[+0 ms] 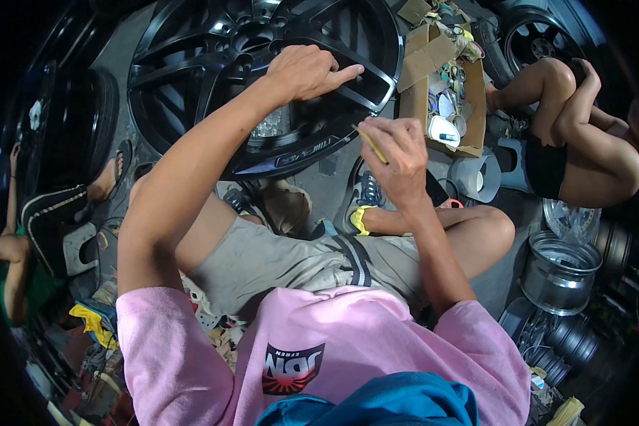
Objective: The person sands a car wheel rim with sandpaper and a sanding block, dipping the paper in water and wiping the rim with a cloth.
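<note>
A large black multi-spoke car wheel [326, 143] lies face up before me, with light lettering on its near rim. My left hand [305, 73] rests palm down on a spoke beside the hub. Its fingers curl over the spoke, their tips hidden, while the thumb stretches out to the right. Just off the wheel's near right rim, my right hand [399, 150] is closed around a thin, stiff yellow strip [371, 145]. The strip's upper end points toward the rim; its material cannot be made out.
An open cardboard box [477, 128] of tape rolls and small items stands right of the wheel. A co-worker's bent legs [593, 135] are at far right, near a bare metal rim [562, 273]. Another person's sandaled foot [110, 174] is at left.
</note>
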